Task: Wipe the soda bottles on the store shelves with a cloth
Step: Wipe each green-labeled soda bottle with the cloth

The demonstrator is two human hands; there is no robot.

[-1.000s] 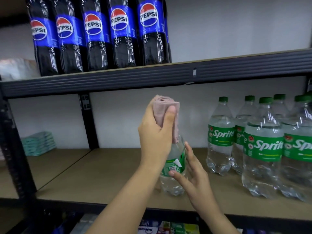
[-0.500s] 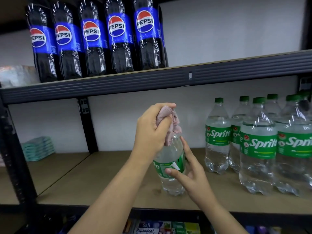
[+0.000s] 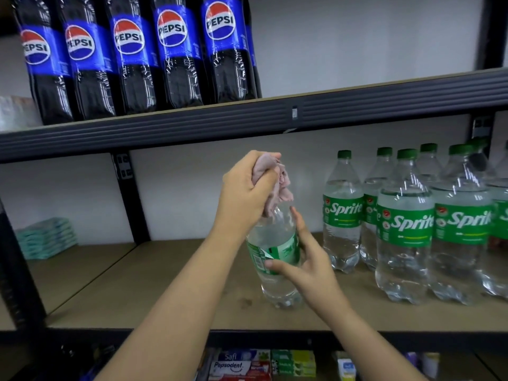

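Cloth [image 3: 275, 185] bunched in the left hand [image 3: 247, 193] rubs the neck of a Sprite bottle [image 3: 275, 251] mid-frame; the right hand [image 3: 305, 259] grips its label. Remaining bottles apparently await.

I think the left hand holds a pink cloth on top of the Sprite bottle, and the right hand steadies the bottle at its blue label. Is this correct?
One detail is wrong: the label is green, not blue, as the head view shows. The rest holds: the left hand holds the pink cloth on top of the Sprite bottle, and the right hand steadies it at the label.
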